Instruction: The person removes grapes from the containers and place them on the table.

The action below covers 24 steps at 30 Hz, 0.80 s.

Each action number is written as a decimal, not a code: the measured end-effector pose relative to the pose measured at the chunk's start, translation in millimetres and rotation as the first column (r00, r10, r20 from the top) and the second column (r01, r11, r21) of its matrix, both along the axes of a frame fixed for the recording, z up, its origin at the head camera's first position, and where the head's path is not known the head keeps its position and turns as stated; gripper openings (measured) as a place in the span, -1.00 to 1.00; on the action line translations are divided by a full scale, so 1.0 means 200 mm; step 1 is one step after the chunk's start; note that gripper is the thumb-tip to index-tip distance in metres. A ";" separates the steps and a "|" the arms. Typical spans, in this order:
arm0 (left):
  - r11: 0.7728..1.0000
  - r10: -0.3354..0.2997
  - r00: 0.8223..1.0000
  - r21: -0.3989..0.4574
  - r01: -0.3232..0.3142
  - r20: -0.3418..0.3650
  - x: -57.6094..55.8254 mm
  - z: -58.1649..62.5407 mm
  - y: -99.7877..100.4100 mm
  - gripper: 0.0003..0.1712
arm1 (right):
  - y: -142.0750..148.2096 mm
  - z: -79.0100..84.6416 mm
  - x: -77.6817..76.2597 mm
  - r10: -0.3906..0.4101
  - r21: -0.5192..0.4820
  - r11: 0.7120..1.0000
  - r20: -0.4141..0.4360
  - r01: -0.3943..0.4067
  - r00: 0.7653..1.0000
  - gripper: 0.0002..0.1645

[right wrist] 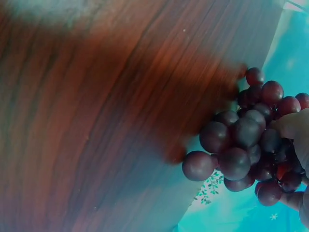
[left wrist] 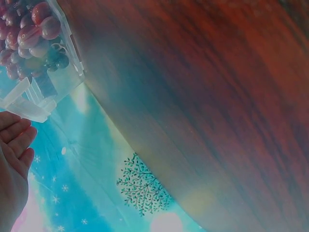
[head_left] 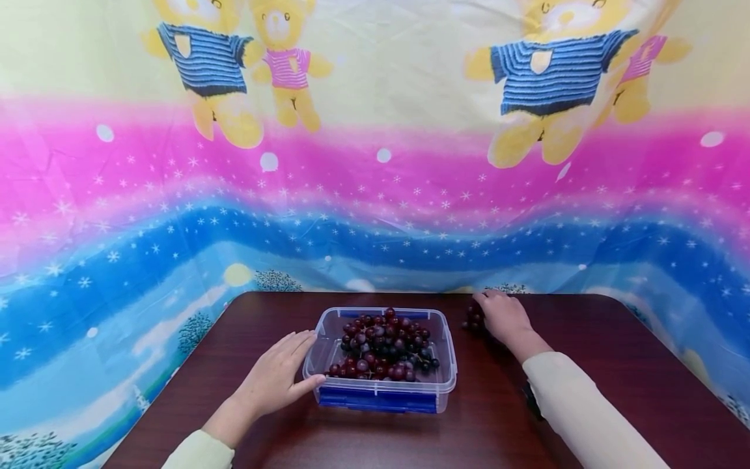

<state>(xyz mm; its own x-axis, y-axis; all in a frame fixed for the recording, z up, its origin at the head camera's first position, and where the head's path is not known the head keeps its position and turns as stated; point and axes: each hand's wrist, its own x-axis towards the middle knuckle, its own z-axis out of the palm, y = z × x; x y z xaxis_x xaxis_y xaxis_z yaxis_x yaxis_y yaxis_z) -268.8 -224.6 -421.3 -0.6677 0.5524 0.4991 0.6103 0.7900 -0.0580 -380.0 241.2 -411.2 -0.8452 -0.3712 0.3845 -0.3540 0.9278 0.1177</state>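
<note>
A clear plastic container [head_left: 379, 385] with blue clips stands on the table, lidless, holding bunches of dark red grapes [head_left: 381, 342]. My left hand [head_left: 275, 371] rests against its left side, fingers straight, thumb at the near left corner. In the left wrist view that hand [left wrist: 13, 150] shows beside the container's edge. Right of the container, near the far table edge, my right hand [head_left: 505, 319] grips another bunch of grapes [head_left: 473, 319]. Close up in the right wrist view, finger and thumb pinch that bunch [right wrist: 241, 137]; part of it lies hidden behind the hand.
The dark brown wooden table [head_left: 269, 433] has rounded far corners. Behind it and along both sides hangs a printed cloth [head_left: 375, 247] with bears and snowflakes. Something black [head_left: 532, 400] shows under the right sleeve at the wrist.
</note>
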 end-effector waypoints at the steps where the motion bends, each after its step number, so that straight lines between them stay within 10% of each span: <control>1: 1.000 -0.001 1.000 0.001 0.001 -0.001 0.00 0.00 0.00 -0.16 | 0.00 0.00 0.00 -0.003 -0.002 1.000 0.004 0.003 1.000 -0.50; 24: 1.000 0.005 1.000 -0.010 -0.005 0.028 0.00 0.02 0.00 -0.14 | 0.07 -0.03 -0.03 -0.136 -0.051 0.988 0.189 0.148 0.972 -0.27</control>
<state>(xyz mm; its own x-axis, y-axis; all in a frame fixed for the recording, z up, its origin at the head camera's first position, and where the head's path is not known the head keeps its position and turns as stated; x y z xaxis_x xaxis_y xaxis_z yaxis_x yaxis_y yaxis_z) -268.6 -224.7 -417.4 -0.6839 0.5542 0.4746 0.6080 0.7924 -0.0491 -385.4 255.6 -417.2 -0.9461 -0.2218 0.2360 -0.2279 0.9737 0.0015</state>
